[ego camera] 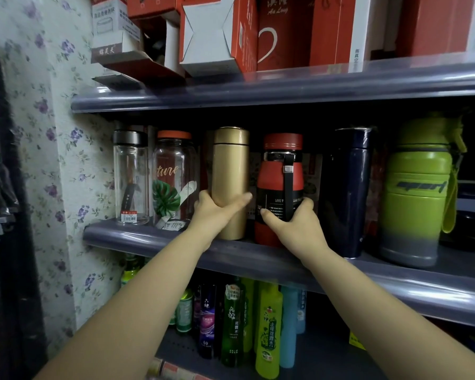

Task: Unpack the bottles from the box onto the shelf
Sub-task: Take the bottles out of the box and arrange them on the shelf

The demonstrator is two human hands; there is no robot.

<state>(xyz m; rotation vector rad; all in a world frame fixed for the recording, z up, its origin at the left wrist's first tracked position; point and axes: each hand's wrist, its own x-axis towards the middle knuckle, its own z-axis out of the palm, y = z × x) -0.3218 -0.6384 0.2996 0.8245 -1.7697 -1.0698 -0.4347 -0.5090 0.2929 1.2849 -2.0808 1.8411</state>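
On the middle grey shelf (395, 281) a row of bottles stands upright. My left hand (217, 212) grips the lower part of a gold flask (231, 165). To its right, my right hand (288, 220) grips the base of a red bottle (281, 176) with a black strap and black label. Both bottles rest on the shelf near its front edge. No box being unpacked is in view.
Left of the gold flask stand two clear glass bottles (130, 176) (173, 174). A dark blue flask (346, 187) and a green sport jug (417, 193) stand to the right. Red cartons (283, 31) fill the upper shelf; green and yellow bottles (268, 325) fill the lower one. A flowered wall (52, 133) is on the left.
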